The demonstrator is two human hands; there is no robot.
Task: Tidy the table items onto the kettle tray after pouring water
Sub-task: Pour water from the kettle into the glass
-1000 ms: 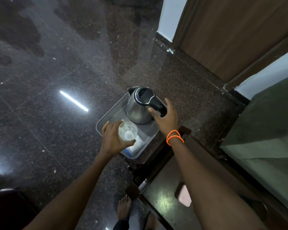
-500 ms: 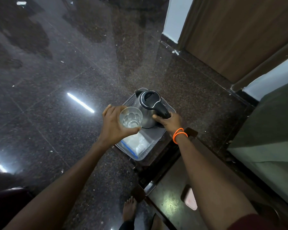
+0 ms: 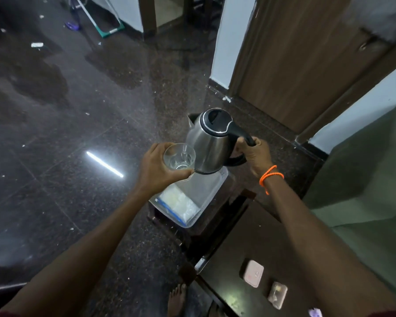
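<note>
My right hand (image 3: 255,157) grips the black handle of a steel kettle (image 3: 209,143) and holds it in the air above the clear plastic tray (image 3: 212,191), spout pointing away from me. My left hand (image 3: 157,170) holds a clear glass (image 3: 179,157) just left of the kettle's body, touching or nearly touching it. The glass looks empty or nearly so. The tray sits on the far end of a dark table (image 3: 258,239), with a white packet (image 3: 178,203) lying in its near part.
Two small flat packets, one pink (image 3: 253,273) and one beige (image 3: 277,295), lie on the table near me. A green sofa (image 3: 364,191) stands to the right, a wooden door (image 3: 295,60) behind. My bare foot (image 3: 176,300) rests on the dark polished floor.
My right hand closed on the kettle handle and lifted the kettle off the tray. My left hand raised the glass up beside it. The view tilted upward.
</note>
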